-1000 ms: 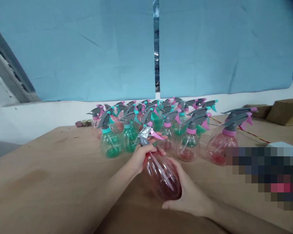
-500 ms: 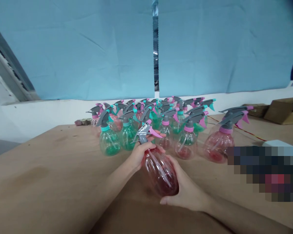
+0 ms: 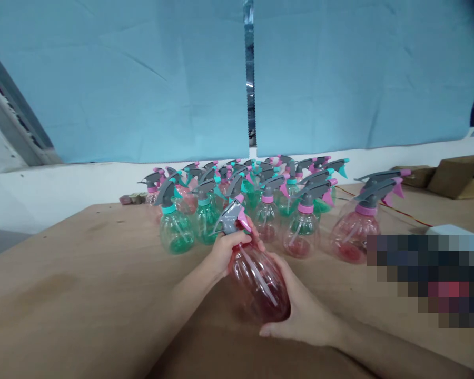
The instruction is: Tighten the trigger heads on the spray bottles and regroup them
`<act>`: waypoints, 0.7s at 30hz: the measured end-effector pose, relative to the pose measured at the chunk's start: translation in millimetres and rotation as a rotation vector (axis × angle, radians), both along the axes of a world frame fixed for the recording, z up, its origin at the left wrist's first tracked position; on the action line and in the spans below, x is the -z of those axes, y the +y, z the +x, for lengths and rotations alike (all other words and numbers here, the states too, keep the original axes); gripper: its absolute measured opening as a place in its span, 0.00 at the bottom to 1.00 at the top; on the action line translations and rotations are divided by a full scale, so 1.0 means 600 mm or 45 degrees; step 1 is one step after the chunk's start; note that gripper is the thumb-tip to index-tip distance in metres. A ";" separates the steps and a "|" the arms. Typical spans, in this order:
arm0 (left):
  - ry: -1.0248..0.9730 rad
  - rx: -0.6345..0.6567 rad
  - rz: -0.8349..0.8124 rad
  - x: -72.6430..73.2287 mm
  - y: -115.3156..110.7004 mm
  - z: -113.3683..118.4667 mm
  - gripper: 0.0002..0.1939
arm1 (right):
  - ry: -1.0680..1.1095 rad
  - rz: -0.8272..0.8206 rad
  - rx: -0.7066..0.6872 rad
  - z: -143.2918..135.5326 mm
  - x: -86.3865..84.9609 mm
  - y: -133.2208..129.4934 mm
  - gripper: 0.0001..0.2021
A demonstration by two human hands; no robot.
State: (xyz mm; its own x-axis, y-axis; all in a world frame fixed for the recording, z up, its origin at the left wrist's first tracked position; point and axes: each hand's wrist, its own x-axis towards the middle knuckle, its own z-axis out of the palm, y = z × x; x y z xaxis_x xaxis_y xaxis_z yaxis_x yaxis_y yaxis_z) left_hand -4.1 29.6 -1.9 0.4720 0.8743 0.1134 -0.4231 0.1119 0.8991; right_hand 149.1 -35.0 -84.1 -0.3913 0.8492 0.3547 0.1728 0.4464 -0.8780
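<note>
A clear pink spray bottle (image 3: pixel 260 281) with a grey and pink trigger head is held up, tilted, its head toward the upper left. My left hand (image 3: pixel 231 250) is closed around its neck, with fingers at the pink trigger. Around the lower right side of the same bottle curves my right hand (image 3: pixel 296 310), its thumb near the base. Behind it stand several green and pink spray bottles, among them a green one (image 3: pixel 176 231) at the left, a pink one (image 3: pixel 299 242) in the middle and a larger pink one (image 3: pixel 353 237) at the right.
The bottles stand on a brown wooden table (image 3: pixel 63 284). Cardboard boxes (image 3: pixel 460 178) lie at the back right, near a thin red and yellow wire. A small stack of items (image 3: pixel 133 199) sits at the back left. Blue sheeting (image 3: pixel 161 79) covers the wall. A pixelated patch hides the right side.
The fingers of my left hand have drawn in and the pink trigger has moved closer to the bottle's neck. My right hand keeps its hold.
</note>
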 end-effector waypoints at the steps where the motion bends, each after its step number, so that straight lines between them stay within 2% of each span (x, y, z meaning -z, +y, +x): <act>1: 0.015 -0.004 -0.001 0.000 0.000 0.000 0.07 | 0.004 0.000 0.000 0.000 0.000 0.000 0.52; 5: 0.117 0.004 0.010 -0.002 -0.003 0.000 0.10 | 0.013 -0.017 0.004 0.000 -0.001 0.000 0.51; 11: 0.048 -0.089 0.090 -0.005 -0.005 0.005 0.15 | 0.045 -0.016 -0.012 -0.001 -0.002 0.002 0.51; 14: 0.082 -0.057 0.069 -0.003 -0.003 0.003 0.16 | 0.032 -0.018 -0.014 0.000 -0.002 0.002 0.51; 18: 0.144 0.022 0.003 0.001 0.002 -0.002 0.14 | 0.003 -0.032 0.001 0.001 -0.002 0.000 0.51; 21: 0.084 0.014 0.005 0.005 0.004 -0.003 0.09 | -0.002 -0.026 -0.004 0.001 -0.001 0.000 0.51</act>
